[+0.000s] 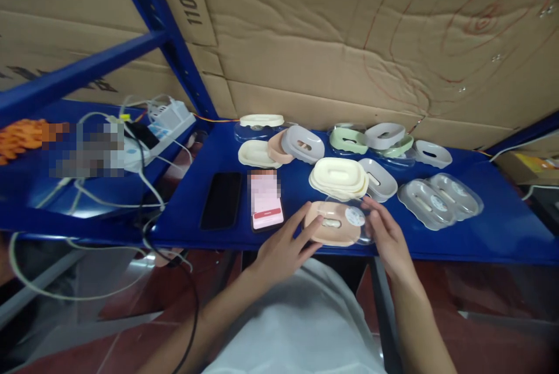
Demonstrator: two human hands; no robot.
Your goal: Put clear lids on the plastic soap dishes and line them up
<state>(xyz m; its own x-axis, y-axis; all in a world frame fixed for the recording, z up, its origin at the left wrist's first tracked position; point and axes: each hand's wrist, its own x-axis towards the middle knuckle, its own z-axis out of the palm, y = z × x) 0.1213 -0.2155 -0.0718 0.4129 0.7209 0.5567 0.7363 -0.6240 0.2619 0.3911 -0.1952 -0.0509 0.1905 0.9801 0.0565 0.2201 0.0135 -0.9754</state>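
Observation:
A peach oval soap dish (334,236) with a slot in its middle lies at the front edge of the blue table. My left hand (293,240) grips its left side, fingers reaching over the top. My right hand (388,235) holds the right edge of a clear plastic cover (365,235) with a round white sticker (355,216), which overlaps the dish's right part. Whether cover and dish are fitted together I cannot tell. Just behind them rests a stack of cream oval dishes (337,173), beside a grey dish (381,179).
Several loose dishes, including a green dish (348,141), stand along the cardboard wall (305,77). Covered grey dishes (425,204) lie to the right. A black phone (221,200) and a lit phone (267,219) lie left. Cables and a power strip (174,123) fill the far left.

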